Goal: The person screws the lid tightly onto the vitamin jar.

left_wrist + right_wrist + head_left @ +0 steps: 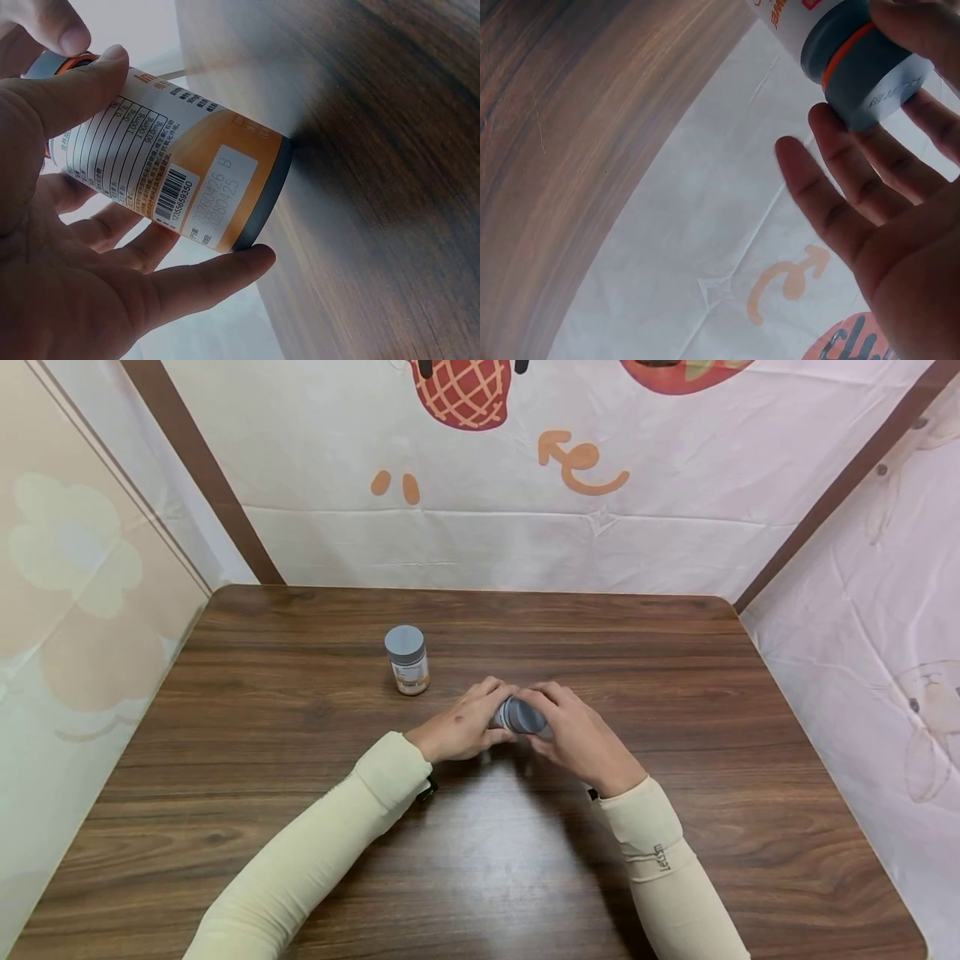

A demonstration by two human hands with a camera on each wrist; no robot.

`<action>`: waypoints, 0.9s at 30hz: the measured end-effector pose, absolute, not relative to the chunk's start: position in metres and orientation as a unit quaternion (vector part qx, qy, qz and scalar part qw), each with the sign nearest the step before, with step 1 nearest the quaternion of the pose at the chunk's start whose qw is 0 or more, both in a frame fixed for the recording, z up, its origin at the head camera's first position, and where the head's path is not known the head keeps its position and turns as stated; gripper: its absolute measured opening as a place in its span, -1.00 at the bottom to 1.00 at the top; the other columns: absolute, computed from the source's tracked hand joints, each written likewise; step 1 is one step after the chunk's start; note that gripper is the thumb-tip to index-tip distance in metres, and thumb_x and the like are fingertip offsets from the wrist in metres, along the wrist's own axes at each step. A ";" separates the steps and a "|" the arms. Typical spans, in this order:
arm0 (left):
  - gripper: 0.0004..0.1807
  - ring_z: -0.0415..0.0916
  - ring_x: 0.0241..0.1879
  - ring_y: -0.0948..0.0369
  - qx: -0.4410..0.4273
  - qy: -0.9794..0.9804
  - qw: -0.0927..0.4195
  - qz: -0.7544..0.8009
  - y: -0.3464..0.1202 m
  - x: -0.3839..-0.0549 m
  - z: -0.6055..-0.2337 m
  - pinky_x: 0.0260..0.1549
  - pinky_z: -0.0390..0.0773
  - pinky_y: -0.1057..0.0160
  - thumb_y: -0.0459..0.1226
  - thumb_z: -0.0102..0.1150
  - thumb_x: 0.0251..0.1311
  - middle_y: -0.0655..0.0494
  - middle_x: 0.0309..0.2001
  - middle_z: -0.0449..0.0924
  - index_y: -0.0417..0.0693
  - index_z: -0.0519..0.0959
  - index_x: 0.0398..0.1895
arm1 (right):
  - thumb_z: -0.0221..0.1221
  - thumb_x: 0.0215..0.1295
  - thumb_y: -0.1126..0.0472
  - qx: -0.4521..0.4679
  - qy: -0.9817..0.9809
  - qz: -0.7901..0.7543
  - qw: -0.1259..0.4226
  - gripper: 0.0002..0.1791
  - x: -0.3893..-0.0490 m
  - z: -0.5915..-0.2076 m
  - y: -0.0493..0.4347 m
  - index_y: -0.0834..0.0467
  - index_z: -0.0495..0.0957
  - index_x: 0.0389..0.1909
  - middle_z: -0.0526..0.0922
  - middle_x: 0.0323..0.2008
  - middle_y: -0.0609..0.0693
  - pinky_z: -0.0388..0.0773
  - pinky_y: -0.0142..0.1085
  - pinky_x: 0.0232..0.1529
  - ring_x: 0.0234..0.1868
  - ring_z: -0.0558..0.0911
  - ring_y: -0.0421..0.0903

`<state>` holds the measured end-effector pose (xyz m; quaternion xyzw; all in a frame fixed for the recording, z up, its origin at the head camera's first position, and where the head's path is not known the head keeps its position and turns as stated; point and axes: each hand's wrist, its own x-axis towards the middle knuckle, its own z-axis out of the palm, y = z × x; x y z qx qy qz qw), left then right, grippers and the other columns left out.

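Observation:
Both hands are on one pill bottle [191, 161] with a white-and-orange printed label, held tilted near the middle of the table. My left hand [463, 725] grips its body, the thumb across the label and the fingers on the other side. My right hand [585, 739] holds the dark grey cap [877, 79] between thumb and fingertips. An orange ring [847, 52] shows around the cap end in the right wrist view. The bottle's dark base edge faces the tabletop in the left wrist view; whether it touches cannot be told.
A second grey-capped bottle [409, 672] stands upright to the left of and beyond the hands. The brown wood-grain table [262, 760] ends at a printed white cloth [487, 543] behind, with more printed cloth at both sides.

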<state>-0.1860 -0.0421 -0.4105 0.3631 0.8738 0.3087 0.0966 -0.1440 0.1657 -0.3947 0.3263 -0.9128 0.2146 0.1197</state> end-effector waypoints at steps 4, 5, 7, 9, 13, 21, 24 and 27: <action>-0.36 0.37 0.09 0.04 0.361 0.873 0.097 0.312 -0.042 -0.187 -0.411 0.08 0.44 0.03 -0.24 0.32 0.30 -0.08 0.19 0.36 -0.12 0.32 0.39 | 0.48 0.03 0.36 0.321 -0.912 0.221 0.126 -0.36 -0.145 -0.396 0.165 0.19 0.52 0.19 0.57 0.02 0.11 0.56 -0.13 0.00 -0.02 0.59 0.02; -0.36 0.37 0.09 0.04 0.360 0.873 0.097 0.313 -0.042 -0.187 -0.412 0.08 0.44 0.03 -0.24 0.32 0.29 -0.08 0.20 0.36 -0.12 0.32 0.39 | 0.49 0.04 0.34 0.318 -0.913 0.222 0.126 -0.37 -0.145 -0.396 0.165 0.19 0.52 0.18 0.57 0.00 0.11 0.57 -0.13 -0.03 -0.04 0.60 0.01; -0.35 0.37 0.10 0.04 0.358 0.874 0.097 0.314 -0.041 -0.187 -0.411 0.09 0.44 0.03 -0.24 0.33 0.29 -0.08 0.20 0.36 -0.12 0.32 0.40 | 0.49 0.06 0.32 0.312 -0.916 0.223 0.122 -0.38 -0.145 -0.396 0.165 0.20 0.52 0.18 0.58 -0.02 0.11 0.58 -0.14 -0.08 -0.08 0.60 0.00; -0.35 0.37 0.10 0.04 0.356 0.875 0.098 0.315 -0.041 -0.187 -0.411 0.08 0.44 0.03 -0.24 0.33 0.29 -0.07 0.20 0.36 -0.11 0.32 0.40 | 0.49 0.08 0.29 0.305 -0.918 0.226 0.118 -0.39 -0.144 -0.397 0.164 0.20 0.51 0.18 0.58 -0.05 0.11 0.59 -0.15 -0.12 -0.12 0.61 0.00; -0.35 0.36 0.09 0.05 0.353 0.875 0.098 0.316 -0.041 -0.186 -0.412 0.08 0.44 0.03 -0.23 0.33 0.29 -0.06 0.19 0.37 -0.10 0.32 0.41 | 0.48 0.11 0.25 0.293 -0.921 0.229 0.119 -0.41 -0.143 -0.397 0.164 0.21 0.52 0.17 0.60 -0.11 0.13 0.60 -0.17 -0.21 -0.21 0.63 0.00; -0.40 0.36 0.09 0.05 0.355 0.877 0.087 0.312 -0.040 -0.186 -0.413 0.06 0.44 0.04 -0.22 0.30 0.32 -0.07 0.19 0.37 -0.14 0.35 0.36 | 0.50 0.09 0.15 0.283 -0.919 0.228 0.154 -0.41 -0.144 -0.400 0.161 0.28 0.54 0.11 0.64 -0.20 0.20 0.61 -0.15 -0.34 -0.36 0.63 0.03; -0.41 0.35 0.09 0.04 0.356 0.877 0.085 0.312 -0.040 -0.186 -0.413 0.06 0.44 0.04 -0.23 0.30 0.31 -0.07 0.19 0.37 -0.14 0.35 0.35 | 0.50 0.10 0.10 0.273 -0.920 0.231 0.159 -0.42 -0.145 -0.400 0.160 0.29 0.56 0.08 0.66 -0.22 0.20 0.60 -0.13 -0.34 -0.34 0.64 0.03; -0.42 0.35 0.09 0.04 0.358 0.876 0.084 0.312 -0.041 -0.186 -0.413 0.06 0.44 0.04 -0.24 0.30 0.31 -0.07 0.19 0.36 -0.14 0.34 0.35 | 0.49 0.10 0.04 0.261 -0.923 0.233 0.163 -0.43 -0.146 -0.400 0.159 0.29 0.57 0.02 0.68 -0.29 0.17 0.58 -0.13 -0.39 -0.39 0.63 0.02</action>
